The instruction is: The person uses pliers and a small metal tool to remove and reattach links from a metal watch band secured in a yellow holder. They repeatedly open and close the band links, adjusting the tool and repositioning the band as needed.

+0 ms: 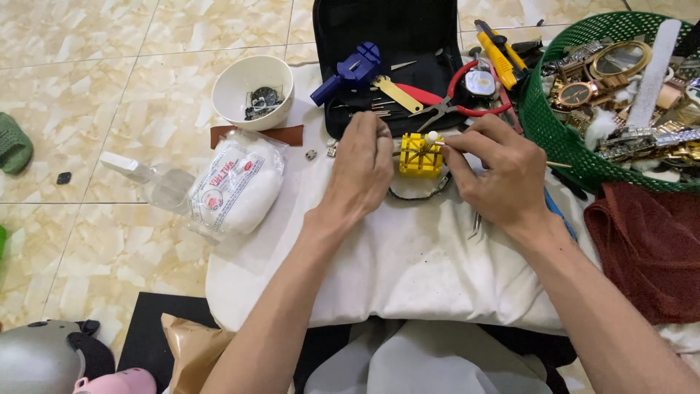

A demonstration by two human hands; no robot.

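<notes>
Pinching a small white-tipped pin tool [432, 137] between the thumb and fingertips of my right hand [490, 169], I hold its tip on top of the yellow band-holder block [421, 155], which sits on the white cloth [408, 255] spread over my lap. My left hand [359, 169] rests just left of the block, fingers curled down against the cloth near its edge; I cannot tell whether they grip anything. A dark watch band [417, 193] curves out from under the block on the side nearest me. Beyond the block lies an open black tool case [386, 44] with a blue link remover [350, 71] and red-handled pliers [452, 98]. Left of the block, past my left hand, a packet of white cotton [237, 186] lies below a white bowl [252, 91] holding small dark parts. Right of the block stands a green basket [561, 138] filled with watches, and nearer me a dark red cloth [649, 241].
</notes>
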